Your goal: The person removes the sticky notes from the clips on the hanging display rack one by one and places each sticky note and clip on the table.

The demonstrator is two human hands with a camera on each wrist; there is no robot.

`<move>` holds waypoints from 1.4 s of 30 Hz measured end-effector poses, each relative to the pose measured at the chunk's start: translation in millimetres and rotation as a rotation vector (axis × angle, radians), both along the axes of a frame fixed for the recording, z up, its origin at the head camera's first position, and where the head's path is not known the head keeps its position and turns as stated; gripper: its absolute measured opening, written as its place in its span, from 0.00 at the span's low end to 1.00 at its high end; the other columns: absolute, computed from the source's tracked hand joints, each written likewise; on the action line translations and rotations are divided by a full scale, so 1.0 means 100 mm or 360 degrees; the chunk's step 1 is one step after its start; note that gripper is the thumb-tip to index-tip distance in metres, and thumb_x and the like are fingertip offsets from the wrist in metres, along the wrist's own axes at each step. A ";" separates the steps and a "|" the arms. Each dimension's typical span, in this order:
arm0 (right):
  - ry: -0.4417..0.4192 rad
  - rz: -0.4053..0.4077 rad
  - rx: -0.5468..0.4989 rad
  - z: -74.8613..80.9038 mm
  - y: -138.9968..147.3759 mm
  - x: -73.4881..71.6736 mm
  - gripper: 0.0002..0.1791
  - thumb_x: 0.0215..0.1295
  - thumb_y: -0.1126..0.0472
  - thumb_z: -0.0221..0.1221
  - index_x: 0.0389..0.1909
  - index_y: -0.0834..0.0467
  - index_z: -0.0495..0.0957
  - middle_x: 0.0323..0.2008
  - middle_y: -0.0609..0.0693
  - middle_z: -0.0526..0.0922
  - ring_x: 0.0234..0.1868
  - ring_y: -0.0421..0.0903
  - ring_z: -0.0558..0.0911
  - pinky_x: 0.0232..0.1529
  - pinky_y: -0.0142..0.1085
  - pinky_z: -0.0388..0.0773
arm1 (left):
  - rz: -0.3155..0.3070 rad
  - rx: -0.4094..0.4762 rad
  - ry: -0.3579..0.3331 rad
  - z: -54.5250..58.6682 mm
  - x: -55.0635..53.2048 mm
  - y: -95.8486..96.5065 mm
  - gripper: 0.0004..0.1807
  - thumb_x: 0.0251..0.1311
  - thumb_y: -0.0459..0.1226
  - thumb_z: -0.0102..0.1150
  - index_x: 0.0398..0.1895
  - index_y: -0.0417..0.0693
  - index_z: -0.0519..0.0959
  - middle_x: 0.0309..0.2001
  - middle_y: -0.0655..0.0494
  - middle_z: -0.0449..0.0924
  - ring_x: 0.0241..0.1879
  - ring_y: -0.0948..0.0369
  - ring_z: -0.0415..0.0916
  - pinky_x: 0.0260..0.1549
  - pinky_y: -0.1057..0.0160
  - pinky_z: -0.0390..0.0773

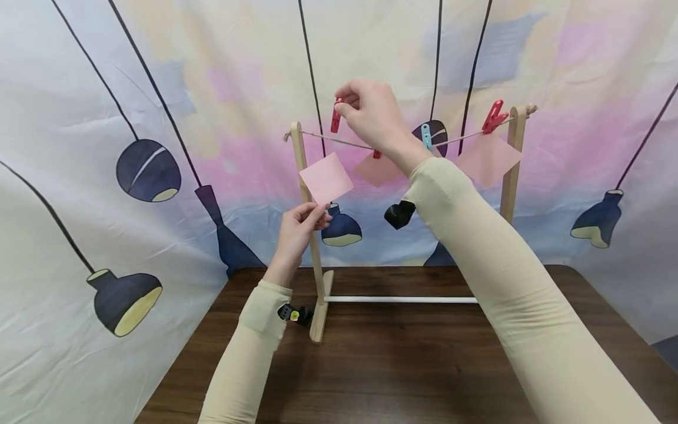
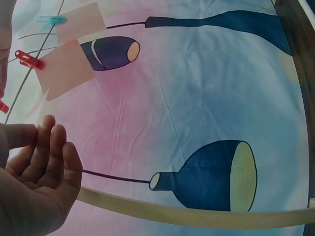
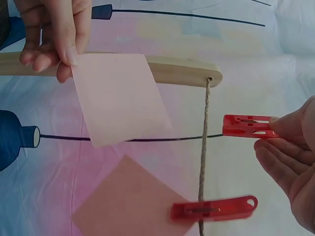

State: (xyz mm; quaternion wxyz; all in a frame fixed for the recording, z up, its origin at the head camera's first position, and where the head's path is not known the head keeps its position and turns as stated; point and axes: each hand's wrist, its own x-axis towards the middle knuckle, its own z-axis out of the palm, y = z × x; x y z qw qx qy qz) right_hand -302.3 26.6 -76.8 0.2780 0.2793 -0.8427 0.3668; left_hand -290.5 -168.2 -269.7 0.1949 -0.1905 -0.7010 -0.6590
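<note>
By its lower corner my left hand (image 1: 303, 231) pinches a square pink paper (image 1: 326, 179), held below the string (image 1: 339, 141) near the left post. Above the string my right hand (image 1: 371, 112) grips a red clothespin (image 1: 336, 116) between thumb and fingers, apart from both string and paper. In the right wrist view the held clothespin (image 3: 248, 126) points toward the rope (image 3: 203, 147). Another pink paper (image 3: 130, 199) hangs there from a second red clothespin (image 3: 214, 209). In the left wrist view a blue clothespin (image 2: 51, 19) clips a further pink paper (image 2: 81, 23).
A wooden stand carries the string between its left post (image 1: 312, 235) and right post (image 1: 512, 165). A white rod (image 1: 402, 300) runs low along it. At the right, a red clothespin (image 1: 494, 116) holds a pink paper (image 1: 488, 159). Beneath is a brown table (image 1: 402, 359); a lamp-printed cloth (image 1: 254, 59) hangs behind.
</note>
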 end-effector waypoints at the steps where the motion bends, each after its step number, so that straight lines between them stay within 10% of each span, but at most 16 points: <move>1: -0.0004 -0.0004 -0.0006 0.00 0.02 0.01 0.15 0.75 0.61 0.56 0.57 0.62 0.80 0.50 0.52 0.86 0.51 0.43 0.83 0.54 0.27 0.74 | 0.0004 -0.0014 0.0007 0.00 0.01 0.00 0.17 0.73 0.37 0.58 0.51 0.28 0.81 0.32 0.52 0.86 0.33 0.58 0.83 0.39 0.64 0.83; 25: 0.0207 -0.0020 -0.0385 0.10 1.16 0.43 0.17 0.72 0.60 0.61 0.57 0.63 0.80 0.45 0.49 0.84 0.46 0.39 0.81 0.55 0.28 0.76 | 0.0166 -0.0407 0.0139 0.08 0.25 -0.40 0.20 0.73 0.44 0.57 0.51 0.34 0.83 0.37 0.45 0.86 0.38 0.61 0.82 0.44 0.63 0.82; 42: 0.0406 -0.0340 -0.0482 -0.31 2.26 0.96 0.17 0.73 0.61 0.59 0.60 0.55 0.81 0.45 0.35 0.81 0.46 0.32 0.78 0.59 0.22 0.71 | 0.0410 -0.0503 0.0199 0.10 0.51 -1.00 0.19 0.73 0.45 0.57 0.50 0.37 0.84 0.35 0.59 0.86 0.37 0.66 0.83 0.44 0.71 0.80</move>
